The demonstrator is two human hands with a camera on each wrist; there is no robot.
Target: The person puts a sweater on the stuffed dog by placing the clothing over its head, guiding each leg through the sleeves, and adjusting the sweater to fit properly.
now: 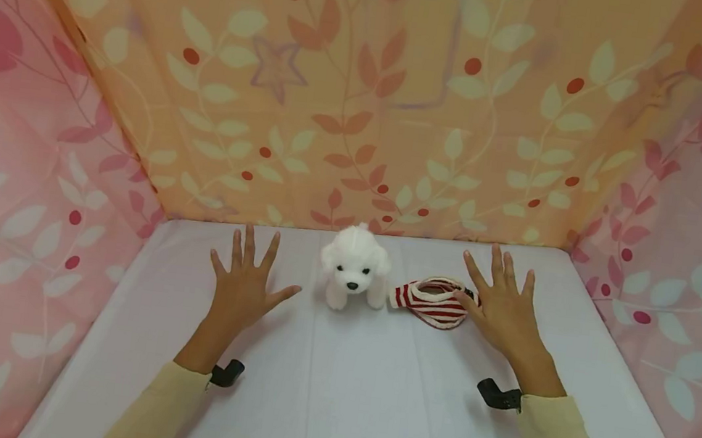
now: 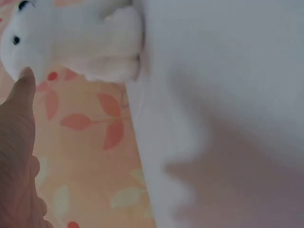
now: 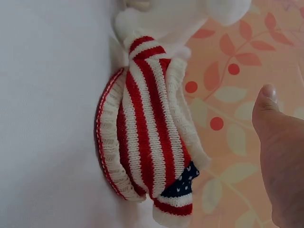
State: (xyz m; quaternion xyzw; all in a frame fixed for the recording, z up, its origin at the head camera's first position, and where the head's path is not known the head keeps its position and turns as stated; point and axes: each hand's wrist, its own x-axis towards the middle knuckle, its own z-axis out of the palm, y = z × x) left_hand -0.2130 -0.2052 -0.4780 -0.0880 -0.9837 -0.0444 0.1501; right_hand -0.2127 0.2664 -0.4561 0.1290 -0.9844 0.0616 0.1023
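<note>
A white plush dog (image 1: pixel 354 267) stands upright on the white table, facing the head camera. Just right of it lies a small knitted sweater (image 1: pixel 429 303) with red and white stripes; the right wrist view shows a navy patch with white flecks on this sweater (image 3: pixel 154 128). My left hand (image 1: pixel 243 290) is held palm down with fingers spread, left of the dog and apart from it. On the other side my right hand (image 1: pixel 503 314) spreads its fingers too, its thumb overlapping the sweater's right end in the head view. Neither hand holds anything.
Behind the table (image 1: pixel 356 395) hangs an orange leaf-patterned cloth (image 1: pixel 339 101). Pink leaf-patterned cloths stand along the left (image 1: pixel 17 207) and right (image 1: pixel 678 288) sides. A black wrist camera (image 1: pixel 228 373) sits at the left cuff, and another black camera (image 1: pixel 498 395) at the right cuff.
</note>
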